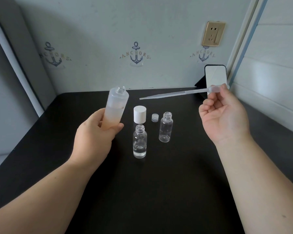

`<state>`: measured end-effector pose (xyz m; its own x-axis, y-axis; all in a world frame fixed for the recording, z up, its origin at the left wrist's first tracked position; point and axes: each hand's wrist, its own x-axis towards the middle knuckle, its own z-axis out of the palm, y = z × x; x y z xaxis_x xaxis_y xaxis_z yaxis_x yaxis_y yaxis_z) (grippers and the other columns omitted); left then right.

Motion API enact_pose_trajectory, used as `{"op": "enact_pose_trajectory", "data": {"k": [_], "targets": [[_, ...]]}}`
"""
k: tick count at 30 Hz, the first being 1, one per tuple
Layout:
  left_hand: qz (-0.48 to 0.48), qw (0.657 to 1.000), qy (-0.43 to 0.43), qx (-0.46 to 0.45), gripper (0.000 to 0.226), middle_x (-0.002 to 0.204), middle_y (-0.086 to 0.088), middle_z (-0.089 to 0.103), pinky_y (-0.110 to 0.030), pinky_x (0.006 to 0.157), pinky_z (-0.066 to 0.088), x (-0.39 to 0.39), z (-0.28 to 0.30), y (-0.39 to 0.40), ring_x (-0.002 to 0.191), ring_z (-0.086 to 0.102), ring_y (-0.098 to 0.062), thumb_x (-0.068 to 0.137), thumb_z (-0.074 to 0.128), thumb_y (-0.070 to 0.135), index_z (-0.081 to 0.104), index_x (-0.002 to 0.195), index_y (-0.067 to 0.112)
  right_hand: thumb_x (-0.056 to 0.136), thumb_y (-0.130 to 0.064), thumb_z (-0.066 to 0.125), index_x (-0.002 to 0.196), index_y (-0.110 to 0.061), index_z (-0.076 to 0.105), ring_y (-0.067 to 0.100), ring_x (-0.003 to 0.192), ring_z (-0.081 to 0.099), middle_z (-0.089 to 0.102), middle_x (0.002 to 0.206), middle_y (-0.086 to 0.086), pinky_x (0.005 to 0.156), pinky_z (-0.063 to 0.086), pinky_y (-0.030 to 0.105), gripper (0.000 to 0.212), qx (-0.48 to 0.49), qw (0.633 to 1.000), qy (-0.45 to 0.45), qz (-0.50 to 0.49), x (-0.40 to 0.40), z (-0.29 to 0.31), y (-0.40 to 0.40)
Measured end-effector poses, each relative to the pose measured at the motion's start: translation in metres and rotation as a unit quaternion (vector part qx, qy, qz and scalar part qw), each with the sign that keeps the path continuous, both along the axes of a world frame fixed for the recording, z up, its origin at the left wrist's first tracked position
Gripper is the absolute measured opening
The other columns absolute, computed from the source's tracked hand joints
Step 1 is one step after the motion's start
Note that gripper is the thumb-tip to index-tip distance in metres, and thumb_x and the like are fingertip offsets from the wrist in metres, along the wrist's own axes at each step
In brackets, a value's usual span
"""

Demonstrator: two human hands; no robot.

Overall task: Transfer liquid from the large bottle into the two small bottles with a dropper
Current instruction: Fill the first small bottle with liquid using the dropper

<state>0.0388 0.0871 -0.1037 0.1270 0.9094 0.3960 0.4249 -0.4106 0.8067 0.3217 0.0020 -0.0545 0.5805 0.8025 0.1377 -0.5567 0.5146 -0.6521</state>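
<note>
While our left hand (98, 130) grips the uncapped large bottle (116, 108) left of centre, tilted, our right hand (224, 114) pinches the dropper (179, 94) bulb at upper right, tip pointing at the neck. We should steady the bottle, then feed the tip in. Both small bottles (139, 141) stand open mid-frame; the table (159, 191) below them offers room.

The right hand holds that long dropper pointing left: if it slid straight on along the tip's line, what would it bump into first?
Probably the big bottle held tilted in the left hand. The dropper in the right hand aims at its upper part, passing above the white cap. Depth is unclear, so it might miss.
</note>
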Motion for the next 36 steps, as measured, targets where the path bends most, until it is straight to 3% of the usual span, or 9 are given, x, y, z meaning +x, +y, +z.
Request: {"op": "enact_pose_trajectory", "data": {"k": [4,7,11,14,19,23,27,32,36], "targets": [[0.009,1.0,-0.008,-0.028,0.028,0.091,0.042,0.061,-0.007,0.058,0.042,0.001,-0.001,0.002,0.084,0.057,0.023,0.086,0.076,0.04,0.056,0.102,0.051,0.099,-0.022,0.063,0.073,-0.012,0.075,0.01,0.059,0.051,0.062,0.072,-0.001,0.056,0.042,0.02,0.03,-0.004,1.0,0.006,0.004,-0.001,0.001,0.001],[0.025,0.999,-0.016,-0.037,0.039,0.093,0.029,0.065,-0.012,0.065,0.043,0.001,-0.002,0.004,0.085,0.062,0.013,0.084,0.078,0.043,0.057,0.117,0.044,0.099,-0.021,0.061,0.074,-0.011,0.072,0.01,0.058,0.047,0.061,0.072,-0.001,0.056,0.04,0.02,0.029,-0.008,1.0,-0.002,0.01,-0.001,0.0,0.001],[0.036,0.998,-0.021,-0.048,0.047,0.097,0.029,0.06,-0.015,0.067,0.041,0.002,-0.002,0.005,0.086,0.059,0.007,0.083,0.077,0.045,0.057,0.125,0.035,0.098,-0.02,0.062,0.075,-0.01,0.07,0.01,0.058,0.045,0.063,0.074,-0.002,0.057,0.039,0.02,0.027,-0.016,1.0,-0.016,0.013,-0.003,0.0,0.002],[0.033,0.998,-0.025,-0.056,0.046,0.095,0.03,0.059,-0.013,0.065,0.039,0.002,-0.001,0.004,0.081,0.06,0.012,0.083,0.077,0.046,0.056,0.123,0.036,0.097,-0.02,0.062,0.084,-0.008,0.068,0.01,0.057,0.046,0.063,0.073,-0.002,0.056,0.04,0.02,0.019,-0.024,1.0,-0.013,0.013,-0.003,0.0,0.002],[0.016,0.996,-0.049,-0.074,0.048,0.098,0.03,0.058,-0.015,0.067,0.042,0.003,0.004,-0.002,0.086,0.059,0.008,0.08,0.078,0.051,0.048,0.116,0.045,0.097,-0.02,0.062,0.086,-0.008,0.066,0.011,0.056,0.044,0.061,0.072,-0.002,0.057,0.038,0.021,0.017,-0.03,0.999,-0.024,0.013,-0.002,-0.001,0.003],[0.037,0.991,-0.11,-0.063,0.044,0.107,0.021,0.063,-0.021,0.074,0.049,-0.002,0.009,-0.01,0.096,0.062,0.004,0.085,0.075,0.029,0.053,0.12,0.04,0.096,-0.019,0.062,0.083,-0.009,0.066,0.011,0.057,0.043,0.06,0.072,-0.002,0.057,0.037,0.021,0.017,-0.032,0.999,-0.034,0.012,-0.003,-0.001,0.002],[0.075,0.988,-0.132,-0.006,0.035,0.097,0.014,0.062,-0.024,0.073,0.049,-0.009,0.017,-0.022,0.086,0.06,0.0,0.085,0.069,0.009,0.06,0.106,0.035,0.095,-0.019,0.063,0.082,-0.009,0.067,0.011,0.057,0.043,0.059,0.069,-0.001,0.057,0.036,0.02,0.017,-0.031,0.999,-0.038,0.01,-0.004,-0.001,0.002],[-0.049,0.993,-0.108,0.015,0.034,0.087,0.011,0.071,-0.025,0.062,0.053,-0.008,0.015,-0.036,0.07,0.063,-0.014,0.086,0.062,-0.002,0.07,0.091,0.031,0.093,-0.019,0.064,0.081,-0.009,0.07,0.011,0.057,0.043,0.059,0.069,-0.001,0.057,0.037,0.021,0.017,-0.027,0.999,-0.036,0.012,-0.004,-0.002,0.002],[-0.185,0.982,-0.008,-0.039,0.035,0.089,0.018,0.072,-0.02,0.062,0.05,-0.005,0.011,-0.034,0.07,0.063,-0.017,0.083,0.068,0.007,0.071,0.108,0.032,0.093,-0.021,0.064,0.081,-0.009,0.071,0.011,0.057,0.044,0.06,0.07,-0.001,0.058,0.037,0.021,0.018,-0.02,0.999,-0.043,0.017,-0.004,-0.003,0.002]]}}
